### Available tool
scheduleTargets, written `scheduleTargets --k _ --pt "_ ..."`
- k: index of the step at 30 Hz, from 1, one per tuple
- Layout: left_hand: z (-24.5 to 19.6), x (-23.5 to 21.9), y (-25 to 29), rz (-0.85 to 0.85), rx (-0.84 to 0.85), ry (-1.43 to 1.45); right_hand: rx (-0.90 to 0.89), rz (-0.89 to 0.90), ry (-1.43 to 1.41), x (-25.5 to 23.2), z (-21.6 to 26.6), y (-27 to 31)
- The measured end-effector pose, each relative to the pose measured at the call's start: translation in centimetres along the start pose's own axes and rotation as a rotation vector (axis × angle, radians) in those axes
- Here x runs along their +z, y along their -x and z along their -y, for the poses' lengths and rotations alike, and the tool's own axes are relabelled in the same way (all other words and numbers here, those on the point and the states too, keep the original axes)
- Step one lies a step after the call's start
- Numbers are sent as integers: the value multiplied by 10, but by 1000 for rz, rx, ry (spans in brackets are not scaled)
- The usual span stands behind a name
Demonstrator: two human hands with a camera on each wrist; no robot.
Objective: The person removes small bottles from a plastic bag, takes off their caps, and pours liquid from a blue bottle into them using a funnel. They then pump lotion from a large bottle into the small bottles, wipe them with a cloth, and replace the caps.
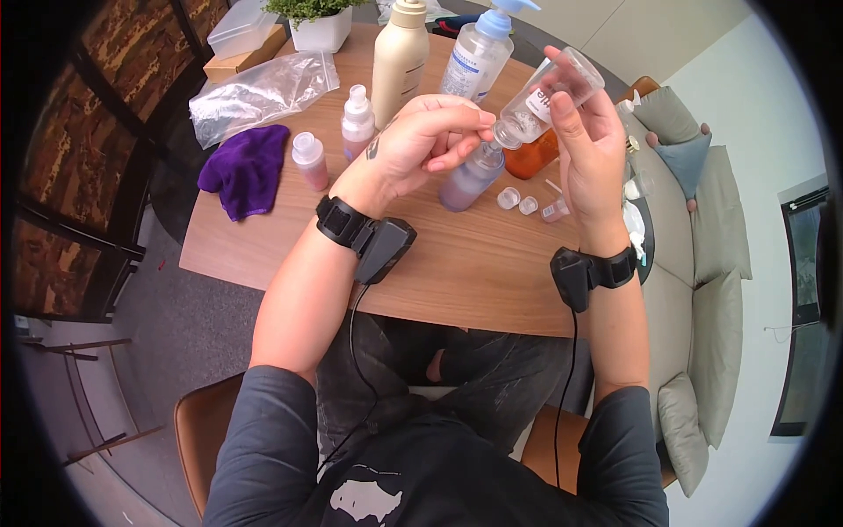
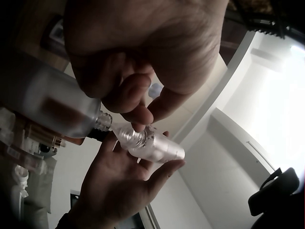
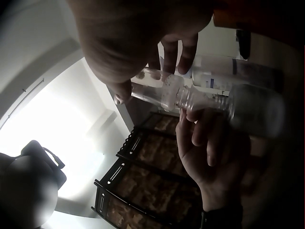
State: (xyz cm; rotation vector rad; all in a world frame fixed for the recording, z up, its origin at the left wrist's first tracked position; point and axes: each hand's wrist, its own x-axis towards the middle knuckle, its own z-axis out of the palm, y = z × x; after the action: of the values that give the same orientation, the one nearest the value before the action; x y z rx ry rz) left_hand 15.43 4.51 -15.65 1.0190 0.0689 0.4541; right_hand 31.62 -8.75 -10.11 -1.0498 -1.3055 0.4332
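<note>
My right hand (image 1: 593,140) grips a clear plastic bottle (image 1: 572,77), tilted with its neck pointing down and left. Below that neck stands a frosted bottle (image 1: 465,186) with purplish liquid in it. Between the two necks sits a small clear funnel (image 2: 122,131), its narrow end at the frosted bottle's threaded mouth. Thumb and forefinger of my left hand (image 1: 421,140) pinch at the funnel, right beside the clear bottle's neck; the other fingers curl loosely. In the right wrist view, the tilted bottle (image 3: 155,95) shows droplets near its shoulder.
Two small bottles (image 1: 309,162) with pinkish liquid stand left, near a purple cloth (image 1: 248,171) and plastic bag (image 1: 263,97). Behind are a beige pump bottle (image 1: 399,70) and a blue-topped pump bottle (image 1: 479,57). Small clear caps (image 1: 508,198) and an amber bottle (image 1: 531,160) are at right.
</note>
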Motion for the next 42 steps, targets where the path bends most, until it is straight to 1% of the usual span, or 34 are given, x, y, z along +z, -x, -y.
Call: scheduleTargets --k 1,4,10,13,16,18,21,24,27,36,38,40,42 --pt "0 0 0 3 -3 2 -6 9 24 0 0 -1" --pt "-1 0 1 10 1 -7 -63 -20 -38 2 -5 -5" --pt "1 -2 0 10 5 4 -102 -67 -45 11 -3 -3" --pt "0 -3 0 21 -1 12 -166 -11 -60 12 -9 -4" --pt "-1 -1 1 13 -17 23 -285 55 26 8 -15 -9" --pt "0 -2 0 11 -6 36 -297 91 42 4 -16 -14" --pt "-1 1 2 19 -7 44 -277 99 74 9 -10 -17" --pt "-2 -1 3 26 -11 39 -267 122 140 4 -5 -19" --pt "-1 1 2 25 -14 43 -207 190 194 -3 5 -24" --pt "-3 4 3 0 -3 -2 -163 231 109 -12 19 -26" --pt "-2 4 3 -18 5 -18 -126 239 215 -11 32 -21" --pt "-2 3 4 -7 1 13 -121 235 230 -11 34 -19" --pt "-3 3 4 -2 1 29 -138 226 173 -13 27 -24"
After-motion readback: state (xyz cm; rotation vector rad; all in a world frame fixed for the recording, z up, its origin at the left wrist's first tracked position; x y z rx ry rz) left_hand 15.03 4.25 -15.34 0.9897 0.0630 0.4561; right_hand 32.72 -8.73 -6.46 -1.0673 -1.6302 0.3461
